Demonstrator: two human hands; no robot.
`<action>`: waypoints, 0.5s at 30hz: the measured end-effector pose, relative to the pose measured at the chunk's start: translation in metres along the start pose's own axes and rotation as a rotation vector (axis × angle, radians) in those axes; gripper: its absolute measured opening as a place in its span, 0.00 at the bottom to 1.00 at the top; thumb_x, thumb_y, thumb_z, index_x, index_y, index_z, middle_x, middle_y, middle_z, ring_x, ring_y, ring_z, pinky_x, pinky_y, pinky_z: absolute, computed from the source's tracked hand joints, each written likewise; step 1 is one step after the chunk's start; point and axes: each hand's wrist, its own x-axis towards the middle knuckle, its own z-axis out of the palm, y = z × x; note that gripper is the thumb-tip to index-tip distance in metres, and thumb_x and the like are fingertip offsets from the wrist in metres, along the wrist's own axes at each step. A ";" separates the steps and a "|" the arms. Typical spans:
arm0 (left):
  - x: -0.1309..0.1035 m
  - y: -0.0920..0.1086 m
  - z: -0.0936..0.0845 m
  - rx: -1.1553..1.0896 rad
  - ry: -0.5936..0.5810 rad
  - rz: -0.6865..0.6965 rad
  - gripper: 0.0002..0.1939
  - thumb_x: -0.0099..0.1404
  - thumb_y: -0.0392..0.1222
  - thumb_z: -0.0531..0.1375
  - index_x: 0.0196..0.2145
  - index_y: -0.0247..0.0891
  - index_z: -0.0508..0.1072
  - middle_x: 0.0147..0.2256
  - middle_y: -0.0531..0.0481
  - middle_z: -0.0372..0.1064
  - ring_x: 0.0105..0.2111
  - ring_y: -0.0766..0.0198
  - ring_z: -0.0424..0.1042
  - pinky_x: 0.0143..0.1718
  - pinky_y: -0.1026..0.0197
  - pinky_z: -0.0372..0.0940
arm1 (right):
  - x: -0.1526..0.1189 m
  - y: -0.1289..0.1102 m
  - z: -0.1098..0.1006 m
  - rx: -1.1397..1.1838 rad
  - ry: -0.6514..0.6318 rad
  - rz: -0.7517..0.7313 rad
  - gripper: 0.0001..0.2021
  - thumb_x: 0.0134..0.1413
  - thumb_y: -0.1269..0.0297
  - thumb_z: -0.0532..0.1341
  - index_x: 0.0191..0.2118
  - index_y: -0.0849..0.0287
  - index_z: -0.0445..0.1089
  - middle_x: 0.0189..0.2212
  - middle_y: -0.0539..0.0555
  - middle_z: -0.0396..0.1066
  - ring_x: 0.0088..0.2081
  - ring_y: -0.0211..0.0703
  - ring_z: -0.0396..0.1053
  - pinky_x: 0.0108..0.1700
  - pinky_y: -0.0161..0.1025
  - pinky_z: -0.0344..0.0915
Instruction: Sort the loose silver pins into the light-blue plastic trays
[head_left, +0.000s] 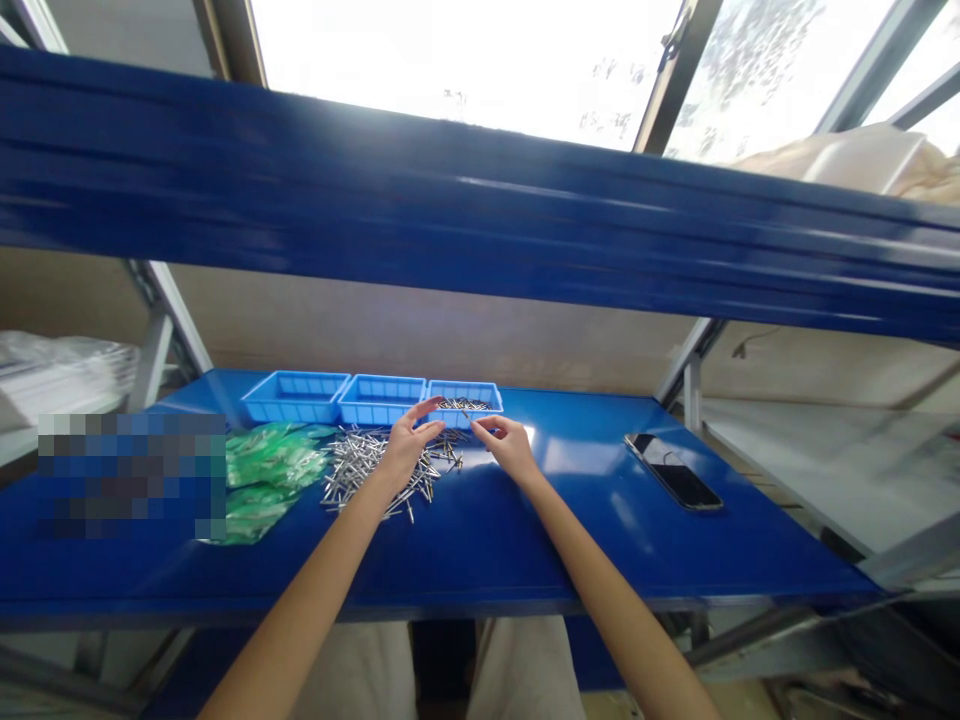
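A pile of thin silvery metal pins (352, 465) lies on the blue table. My left hand (411, 437) is over the pile's right part, its thumb and fingers apart with nothing seen between them. To its right, my right hand (506, 442) has thumb and forefinger pinched together; what they hold, if anything, is too small to make out. Just behind both hands stands the right blue tray (497, 398), with many small metal pieces in it. The middle blue tray (382, 392) and the left blue tray (296, 390) look empty and stand in a row with it.
Green plastic bags (270, 470) lie left of the pile. A phone (679, 475) rests on the right side of the blue table (510, 560). A blue shelf beam (480, 210) crosses above the trays, and slanted metal supports stand at both sides.
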 end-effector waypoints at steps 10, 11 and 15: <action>-0.008 0.012 0.005 -0.054 -0.109 -0.033 0.25 0.48 0.39 0.63 0.46 0.41 0.69 0.53 0.43 0.59 0.49 0.58 0.62 0.48 0.59 0.59 | -0.003 -0.005 0.002 0.083 -0.098 0.006 0.16 0.45 0.52 0.59 0.30 0.62 0.72 0.24 0.52 0.71 0.19 0.33 0.61 0.21 0.31 0.58; -0.007 0.012 0.006 -0.052 -0.109 -0.031 0.25 0.48 0.39 0.63 0.46 0.41 0.69 0.52 0.43 0.59 0.50 0.58 0.61 0.47 0.59 0.59 | -0.002 -0.004 0.002 0.086 -0.101 0.005 0.16 0.45 0.52 0.59 0.30 0.61 0.72 0.23 0.52 0.71 0.18 0.33 0.61 0.20 0.31 0.57; -0.008 0.012 0.006 -0.039 -0.119 -0.028 0.25 0.48 0.40 0.63 0.46 0.42 0.68 0.51 0.44 0.62 0.52 0.57 0.58 0.46 0.59 0.59 | -0.002 -0.003 0.002 0.102 -0.104 0.003 0.17 0.45 0.51 0.59 0.31 0.61 0.72 0.24 0.52 0.71 0.18 0.32 0.61 0.20 0.31 0.58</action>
